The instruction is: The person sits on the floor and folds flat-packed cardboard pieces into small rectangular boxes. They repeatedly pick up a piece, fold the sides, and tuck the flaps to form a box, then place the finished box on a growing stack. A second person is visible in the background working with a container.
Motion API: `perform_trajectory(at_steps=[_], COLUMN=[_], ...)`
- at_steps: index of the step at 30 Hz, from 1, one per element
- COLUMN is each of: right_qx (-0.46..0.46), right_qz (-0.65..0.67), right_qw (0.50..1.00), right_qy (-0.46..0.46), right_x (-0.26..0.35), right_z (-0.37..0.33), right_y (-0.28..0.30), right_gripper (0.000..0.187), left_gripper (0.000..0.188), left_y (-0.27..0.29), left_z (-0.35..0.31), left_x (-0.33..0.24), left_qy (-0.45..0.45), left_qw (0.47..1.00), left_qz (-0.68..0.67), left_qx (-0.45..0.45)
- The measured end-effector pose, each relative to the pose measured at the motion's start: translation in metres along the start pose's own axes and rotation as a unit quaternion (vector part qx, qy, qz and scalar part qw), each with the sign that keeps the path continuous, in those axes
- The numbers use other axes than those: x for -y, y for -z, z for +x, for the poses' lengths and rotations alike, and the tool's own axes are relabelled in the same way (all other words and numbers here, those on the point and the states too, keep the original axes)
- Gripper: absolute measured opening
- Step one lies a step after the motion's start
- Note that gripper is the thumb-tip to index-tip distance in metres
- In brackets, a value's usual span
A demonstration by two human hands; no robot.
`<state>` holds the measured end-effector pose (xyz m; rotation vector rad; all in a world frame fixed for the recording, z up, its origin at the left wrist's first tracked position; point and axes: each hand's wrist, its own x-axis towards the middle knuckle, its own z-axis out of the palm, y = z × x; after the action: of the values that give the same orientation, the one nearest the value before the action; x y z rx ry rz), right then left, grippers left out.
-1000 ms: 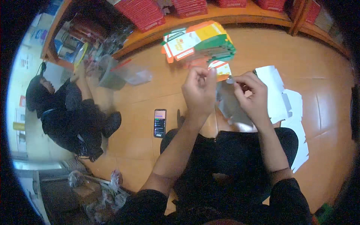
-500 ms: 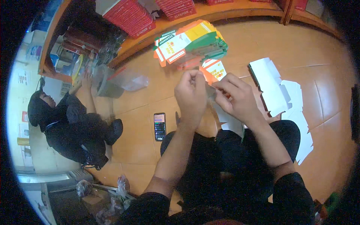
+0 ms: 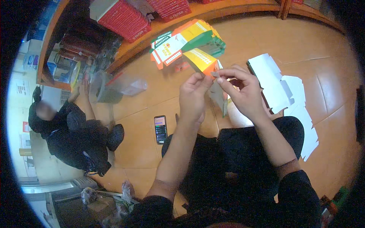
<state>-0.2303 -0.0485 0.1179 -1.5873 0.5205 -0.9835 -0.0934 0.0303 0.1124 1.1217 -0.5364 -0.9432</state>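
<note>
A printed cardboard box blank, yellow, orange and green, is pinched between my two hands above the floor. My left hand closes its thumb and fingers on the orange corner. Just beside it, my right hand grips a small flap at the same corner. The blank's lower part hangs between my hands and is partly hidden by them. Beyond it lies a pile of similar flat printed blanks. To the right of my right hand, more blanks lie white side up, overlapping on the floor.
A phone with a lit screen lies left of my knees. Farther left a person in dark clothes sits near a plastic tub and a clear bag. Stacked red boxes stand on a wooden shelf at the back.
The blank has been turned in my hands: its yellow panel now faces up and its folded sides stand out more. My fingers have shifted along the corner. The view has moved slightly.
</note>
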Motion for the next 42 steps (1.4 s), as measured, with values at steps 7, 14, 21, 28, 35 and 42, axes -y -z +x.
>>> perform_trajectory(at_steps=[7, 14, 21, 28, 35, 42], right_qx=[-0.016, -0.024, -0.013, -0.123, -0.284, -0.171], right_qz=[-0.179, -0.081, -0.057, -0.155, -0.278, 0.04], right_qw=[0.977, 0.996, 0.998, 0.98, 0.912, 0.984], right_qy=[0.115, 0.037, -0.011, -0.025, 0.1, -0.037], right_x=[0.003, 0.013, 0.01, 0.003, -0.016, -0.023], right_z=[0.0, -0.002, -0.011, -0.018, 0.005, 0.003], right_y=[0.004, 0.003, -0.005, 0.004, 0.071, 0.026], right_gripper=[0.019, 0.018, 0.014, 0.018, 0.023, 0.047], left_gripper=[0.005, 0.016, 0.017, 0.02, 0.014, 0.024], left_y=[-0.006, -0.018, -0.001, -0.026, -0.028, -0.002], left_z=[-0.001, 0.003, -0.015, -0.027, -0.046, -0.017], left_x=[0.002, 0.007, -0.01, 0.014, -0.019, -0.022], left_qy=[-0.106, -0.219, -0.366, -0.265, -0.223, -0.357], left_qw=[0.979, 0.968, 0.842, 0.936, 0.848, 0.887], left_qz=[0.165, 0.114, 0.395, 0.233, 0.259, 0.281], left_qx=[-0.049, -0.051, -0.022, 0.0, 0.404, 0.084])
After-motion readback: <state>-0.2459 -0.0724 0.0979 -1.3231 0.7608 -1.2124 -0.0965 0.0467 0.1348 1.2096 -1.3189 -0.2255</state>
